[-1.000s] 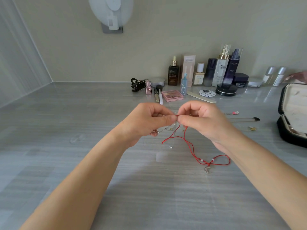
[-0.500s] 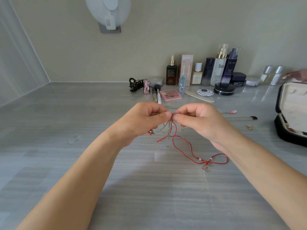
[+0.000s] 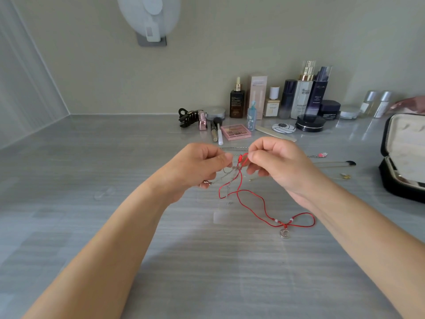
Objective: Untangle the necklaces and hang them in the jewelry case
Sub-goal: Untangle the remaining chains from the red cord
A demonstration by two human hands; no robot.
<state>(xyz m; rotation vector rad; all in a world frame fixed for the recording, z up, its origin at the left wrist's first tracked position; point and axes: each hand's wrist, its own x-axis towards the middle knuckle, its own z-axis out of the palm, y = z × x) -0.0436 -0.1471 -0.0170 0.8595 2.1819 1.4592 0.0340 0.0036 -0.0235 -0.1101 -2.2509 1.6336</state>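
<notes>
The left hand is pinching a thin silver chain above the grey tabletop. The chain is tangling with a red cord necklace. The right hand is pinching the cord's knotted top, while its silver crescent pendant is lying on the table. An open black jewelry case is sitting far right, well apart.

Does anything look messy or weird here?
The red cord necklace is snarled with thin silver chains between the left hand and right hand, and its moon pendant trails on the table. Nothing looks spilled or broken.
</notes>
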